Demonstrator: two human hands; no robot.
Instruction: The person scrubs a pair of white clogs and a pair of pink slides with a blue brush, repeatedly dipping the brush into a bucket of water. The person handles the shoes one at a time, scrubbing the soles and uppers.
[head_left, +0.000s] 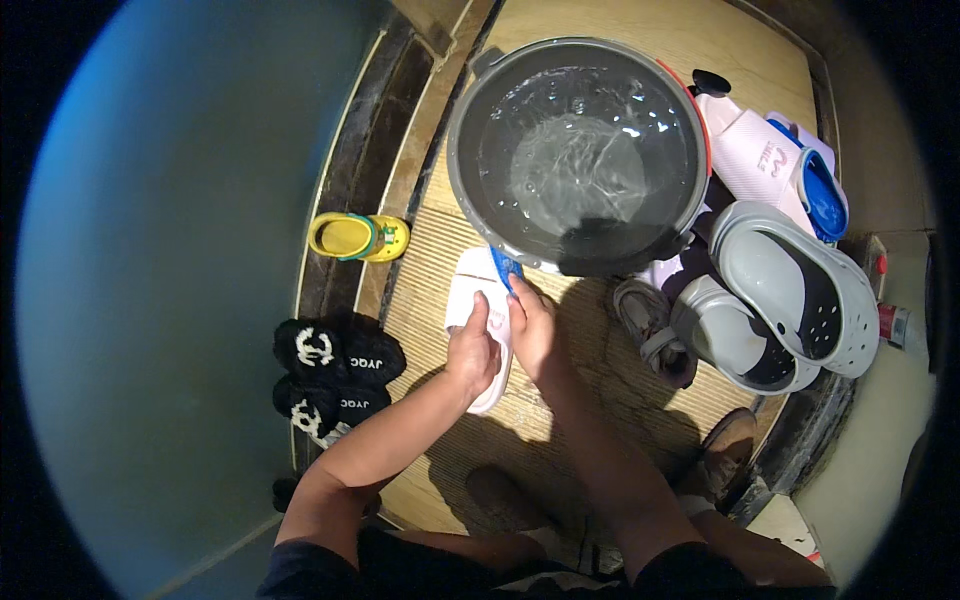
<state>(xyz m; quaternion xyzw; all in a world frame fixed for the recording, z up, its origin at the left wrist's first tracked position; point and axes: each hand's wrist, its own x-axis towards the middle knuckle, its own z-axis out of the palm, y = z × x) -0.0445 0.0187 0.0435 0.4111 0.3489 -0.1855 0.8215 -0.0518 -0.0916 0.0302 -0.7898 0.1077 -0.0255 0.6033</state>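
Note:
My left hand grips a pale pink slide sandal by its side, the thumb lying over the strap. In my right hand is a blue object, perhaps a brush, held against the sandal near the strap; its far end passes by the bucket's rim. Just beyond both hands stands a large dark grey bucket with water in it.
Right of the bucket lie a pink slide, a blue-lined clog, grey clogs and a strapped shoe. On the left are a yellow clog and black fluffy slippers, beside a raised stone edge.

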